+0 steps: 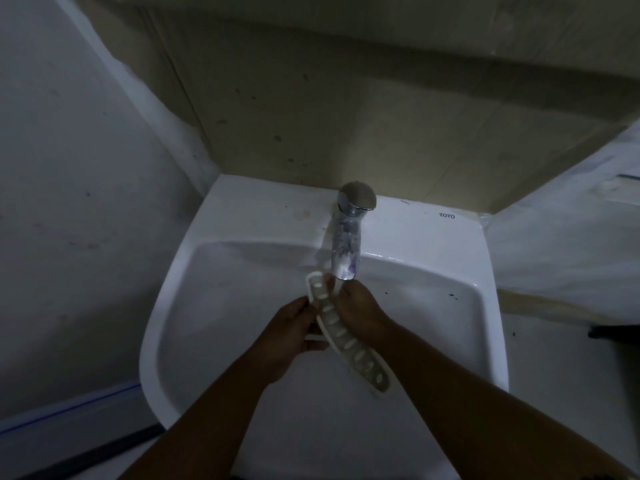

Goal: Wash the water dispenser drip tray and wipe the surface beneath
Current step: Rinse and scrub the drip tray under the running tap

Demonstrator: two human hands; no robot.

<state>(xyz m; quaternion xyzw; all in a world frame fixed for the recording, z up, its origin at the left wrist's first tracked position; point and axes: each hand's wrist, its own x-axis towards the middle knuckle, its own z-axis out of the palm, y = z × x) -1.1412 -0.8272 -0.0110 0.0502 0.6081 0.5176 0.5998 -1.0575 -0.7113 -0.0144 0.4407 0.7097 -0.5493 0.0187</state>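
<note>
Slotted white drip tray [341, 336] held over the basin of a white sink [221, 306], its far end just under the chrome faucet [348, 237] spout. Left hand [291, 336] grips the tray's left edge, fingers curled around it. Right hand [360, 311] clasps it from the right, near the spout. Dim light; whether water runs is unclear.

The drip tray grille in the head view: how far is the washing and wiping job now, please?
Done: the white slotted plastic drip tray grille is off the dispenser and over the white ceramic sink. In hand: left hand and right hand hold it under the chrome tap; running water is hard to confirm. Left: finishing the wash and wiping beneath the dispenser, which is out of view.
</note>
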